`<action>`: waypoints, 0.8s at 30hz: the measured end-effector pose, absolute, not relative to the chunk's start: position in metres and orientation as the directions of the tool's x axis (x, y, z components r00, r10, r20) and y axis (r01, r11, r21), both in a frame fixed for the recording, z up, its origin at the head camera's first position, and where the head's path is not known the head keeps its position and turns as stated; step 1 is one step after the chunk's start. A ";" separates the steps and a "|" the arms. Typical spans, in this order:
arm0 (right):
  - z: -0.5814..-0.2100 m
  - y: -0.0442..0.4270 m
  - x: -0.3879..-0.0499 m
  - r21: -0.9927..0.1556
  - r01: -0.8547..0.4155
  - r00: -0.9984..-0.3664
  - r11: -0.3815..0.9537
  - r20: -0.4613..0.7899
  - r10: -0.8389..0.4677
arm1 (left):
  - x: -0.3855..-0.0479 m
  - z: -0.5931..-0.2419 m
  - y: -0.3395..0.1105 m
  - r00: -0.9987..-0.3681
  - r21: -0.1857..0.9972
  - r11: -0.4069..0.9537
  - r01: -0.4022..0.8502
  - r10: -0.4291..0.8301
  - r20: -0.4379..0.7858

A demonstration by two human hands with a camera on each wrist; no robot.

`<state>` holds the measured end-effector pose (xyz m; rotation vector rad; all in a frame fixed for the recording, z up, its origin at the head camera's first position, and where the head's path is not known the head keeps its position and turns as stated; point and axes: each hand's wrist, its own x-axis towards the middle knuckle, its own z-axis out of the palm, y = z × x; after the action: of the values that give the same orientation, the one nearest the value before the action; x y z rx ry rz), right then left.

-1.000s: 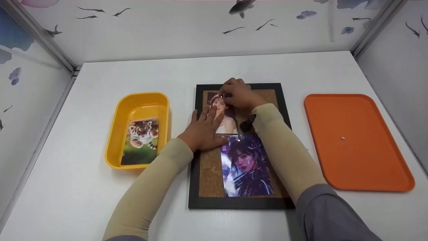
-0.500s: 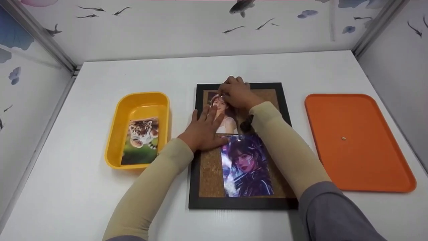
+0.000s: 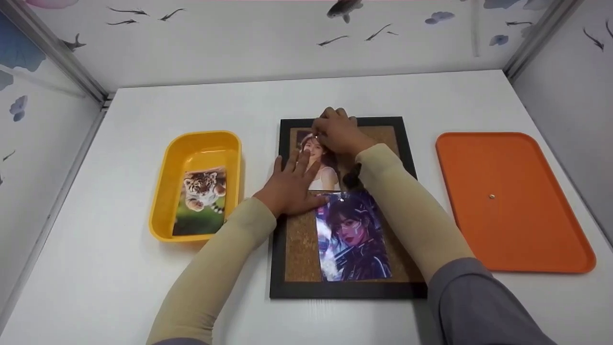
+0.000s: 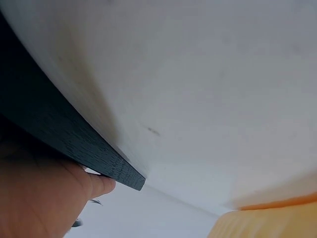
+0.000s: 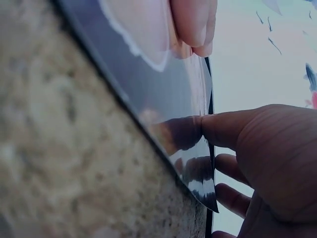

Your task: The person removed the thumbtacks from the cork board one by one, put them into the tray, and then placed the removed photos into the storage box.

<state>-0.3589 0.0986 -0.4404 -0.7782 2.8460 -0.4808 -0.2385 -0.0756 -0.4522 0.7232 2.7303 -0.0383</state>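
White table (image 3: 96,287), left hand (image 3: 292,189) on photo (image 3: 328,178)

Three prints (image 3: 328,177) (image 3: 357,258) (image 3: 196,218), one corkboard (image 3: 300,254), one bin (image 3: 206,155), one tray (image 3: 522,230)

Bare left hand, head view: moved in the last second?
No: against the black-framed rectangular cork board, the bare left hand shows no visible shift either way.

Before me is a white tabletop (image 3: 431,103), w/ white wall panels (image 3: 268,52) at the back, L & R. They carry printed fish (image 3: 345,9) & bluish leaves (image 3: 18,45). Grey metal posts (image 3: 58,49) stand at both back corners. Light is soft, approx. even.
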 end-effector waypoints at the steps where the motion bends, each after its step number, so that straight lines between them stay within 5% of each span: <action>1: -0.441 0.098 -0.359 -0.343 -0.468 -0.853 0.814 -0.064 -0.518 | -0.238 -0.452 -0.076 -0.822 0.057 0.871 0.488 0.481 -0.306; 24: -0.440 0.096 -0.359 -0.330 -0.461 -0.857 0.824 -0.075 -0.509 | -0.237 -0.449 -0.077 -0.820 0.068 0.865 0.496 0.493 -0.290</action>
<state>-0.3591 0.0961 -0.4402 -0.7624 2.8464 -0.4546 -0.2372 -0.0766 -0.4489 0.7446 2.7394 -0.0149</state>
